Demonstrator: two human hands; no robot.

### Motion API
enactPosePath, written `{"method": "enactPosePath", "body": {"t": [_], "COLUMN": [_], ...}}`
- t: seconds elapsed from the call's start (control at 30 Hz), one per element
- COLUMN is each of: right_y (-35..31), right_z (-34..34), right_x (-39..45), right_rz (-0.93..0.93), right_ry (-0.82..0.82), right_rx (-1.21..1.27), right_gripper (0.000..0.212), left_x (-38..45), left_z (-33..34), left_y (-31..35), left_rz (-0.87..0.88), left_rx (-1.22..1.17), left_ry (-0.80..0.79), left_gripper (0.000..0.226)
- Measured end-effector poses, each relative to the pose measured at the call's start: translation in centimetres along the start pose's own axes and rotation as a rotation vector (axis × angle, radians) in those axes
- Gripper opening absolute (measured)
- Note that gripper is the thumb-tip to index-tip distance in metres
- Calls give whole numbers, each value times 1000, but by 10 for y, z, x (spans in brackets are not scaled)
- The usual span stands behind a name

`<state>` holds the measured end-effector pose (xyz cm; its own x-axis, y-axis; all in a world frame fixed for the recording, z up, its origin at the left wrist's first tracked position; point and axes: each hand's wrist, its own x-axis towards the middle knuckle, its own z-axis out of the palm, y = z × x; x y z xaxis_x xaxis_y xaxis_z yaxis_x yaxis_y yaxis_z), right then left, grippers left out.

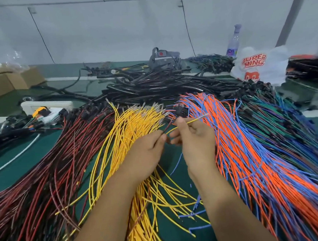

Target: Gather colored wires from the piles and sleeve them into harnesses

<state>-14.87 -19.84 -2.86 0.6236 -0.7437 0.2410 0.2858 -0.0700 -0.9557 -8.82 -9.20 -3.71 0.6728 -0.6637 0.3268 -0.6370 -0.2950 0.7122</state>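
The gathering step is in hand: the right hand (pixel 194 136) pinches a single yellow wire (pixel 187 123) between thumb and fingers, its metal tip jutting just past the grip toward the orange and blue pile (pixel 249 142). The left hand (pixel 147 154), just beside it, pinches a dark red wire (pixel 167 126). Next, I judge, the ends need aligning into one pinch before drawing a black sleeve (pixel 161 86) from the heap beyond.

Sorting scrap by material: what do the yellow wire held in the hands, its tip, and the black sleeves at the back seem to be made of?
Yellow wire: smooth plastic insulation, bending softly. Its tip: probably a bare metal terminal, silvery and glinting. Black sleeves: likely glossy plastic or rubber tubing, with bright highlights along their curves.
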Motion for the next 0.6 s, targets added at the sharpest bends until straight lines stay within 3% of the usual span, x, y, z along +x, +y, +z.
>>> {"method": "enactPosePath", "body": {"t": [0.13,0.3,0.37,0.47,0.6], "right_y": [4,3,5,8,15], "right_z": [6,4,-2,-13,-15], "right_x": [-4,0,3,6,4], "right_rz": [17,68,89,-1,-97], "right_ry": [-104,32,69,46,-178], "right_rx": [-11,30,-167,-694,-1206], "right_gripper": [21,7,9,19,32], "left_x": [0,3,6,13,17], "left_z": [2,4,1,-1,-11], "left_y": [-2,-6,-9,-12,-12], "left_rz": [34,-84,-151,-282,-442], "left_rx": [167,-72,-169,-350,-700], "left_ry": [62,192,222,196,213], "left_gripper": [29,25,26,29,30]}}
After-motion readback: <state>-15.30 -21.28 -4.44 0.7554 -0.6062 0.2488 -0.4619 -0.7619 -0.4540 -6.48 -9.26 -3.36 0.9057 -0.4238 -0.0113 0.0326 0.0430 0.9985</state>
